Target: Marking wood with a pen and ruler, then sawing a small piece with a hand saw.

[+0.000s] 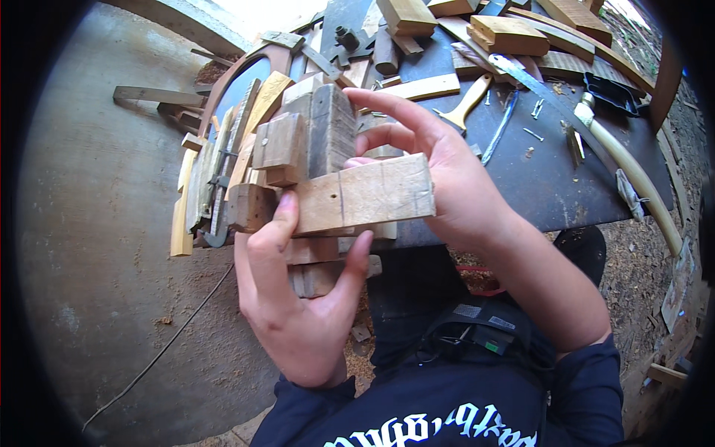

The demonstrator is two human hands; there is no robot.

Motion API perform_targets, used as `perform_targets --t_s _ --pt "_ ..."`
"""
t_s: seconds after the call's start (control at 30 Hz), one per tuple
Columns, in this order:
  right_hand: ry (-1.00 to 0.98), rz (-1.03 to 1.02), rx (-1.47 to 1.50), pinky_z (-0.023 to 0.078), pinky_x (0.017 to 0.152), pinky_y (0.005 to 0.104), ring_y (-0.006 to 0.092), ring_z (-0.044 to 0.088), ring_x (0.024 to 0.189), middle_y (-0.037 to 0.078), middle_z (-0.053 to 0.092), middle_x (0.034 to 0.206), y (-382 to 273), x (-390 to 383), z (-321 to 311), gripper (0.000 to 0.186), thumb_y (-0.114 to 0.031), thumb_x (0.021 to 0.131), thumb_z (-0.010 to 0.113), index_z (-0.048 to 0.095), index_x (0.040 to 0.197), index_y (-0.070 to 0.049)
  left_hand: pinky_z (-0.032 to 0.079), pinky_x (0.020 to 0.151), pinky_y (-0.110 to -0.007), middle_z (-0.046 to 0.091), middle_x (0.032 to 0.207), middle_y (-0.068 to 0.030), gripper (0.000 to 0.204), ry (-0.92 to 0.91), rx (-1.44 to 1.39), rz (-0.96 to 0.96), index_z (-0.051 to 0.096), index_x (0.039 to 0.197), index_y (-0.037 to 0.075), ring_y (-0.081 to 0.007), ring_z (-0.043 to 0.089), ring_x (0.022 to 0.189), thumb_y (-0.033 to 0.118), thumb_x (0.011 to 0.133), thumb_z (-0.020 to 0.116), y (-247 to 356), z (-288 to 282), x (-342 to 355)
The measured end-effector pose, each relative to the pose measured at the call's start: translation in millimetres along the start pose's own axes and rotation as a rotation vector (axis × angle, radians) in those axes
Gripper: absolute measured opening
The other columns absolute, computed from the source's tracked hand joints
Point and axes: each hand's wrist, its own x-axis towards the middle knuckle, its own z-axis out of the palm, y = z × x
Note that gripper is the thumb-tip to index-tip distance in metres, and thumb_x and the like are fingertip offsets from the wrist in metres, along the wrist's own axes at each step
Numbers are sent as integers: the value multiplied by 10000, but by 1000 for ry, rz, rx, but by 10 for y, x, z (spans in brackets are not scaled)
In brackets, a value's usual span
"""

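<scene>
An assembly of short, worn wooden blocks (365, 194) is raised in front of me, over the near edge of the dark table. The pieces cross one another at right angles, and a pale bar with a small hole and pencil lines faces me. My left hand (298, 305) grips it from below, index finger against the blocks and thumb at the lower right. From the right side my right hand (447, 171) holds the assembly, its fingertips behind the pale bar against the dark upright block (331, 130). How the blocks join inside is hidden.
On the dark table (536, 201) lie a paintbrush (471, 103), loose nails (533, 135), a long saw blade (551, 97) and a black tray (612, 93). Wood offcuts (509, 35) pile up at the back. Left of the blocks are wooden strips and a metal clamp (219, 181).
</scene>
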Motion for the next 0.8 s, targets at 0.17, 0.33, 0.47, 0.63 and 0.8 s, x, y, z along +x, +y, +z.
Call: perform_targets --t_s 0.17,0.33,0.47,0.63,0.8 --pt "14 3 48 565 778 255 123 662 936 102 607 1148 10 14 -6 705 5 880 702 441 1534 -20 546 753 -461 626 1012 -204 630 -38 93 62 600 1242 17 -398 666 880 110 715 932 32 -9 54" --pt "6 4 62 570 783 255 131 668 944 108 602 1150 13 21 -2 699 14 880 700 441 1529 -15 550 732 -454 639 986 -195 620 -61 138 65 607 1228 16 -389 675 854 105 709 934 91 -48 103" --pt "6 -6 36 575 782 262 141 673 948 113 598 1151 29 22 -14 692 12 881 702 444 1522 -13 555 728 -448 645 973 -194 595 -50 127 54 618 1196 14 -378 684 857 100 702 939 78 -17 95" --pt "-18 -15 48 595 783 286 156 678 942 126 587 1168 34 16 -5 688 7 886 703 440 1522 -10 558 730 -444 643 972 -197 565 -10 101 15 627 1171 11 -375 689 860 90 703 934 68 11 64" --pt "-24 1 63 550 932 272 117 634 1041 49 612 1103 27 -4 0 712 -43 887 763 473 1536 -70 557 727 -435 640 960 -194 528 1 97 3 626 1163 11 -365 690 839 54 718 907 100 18 57"
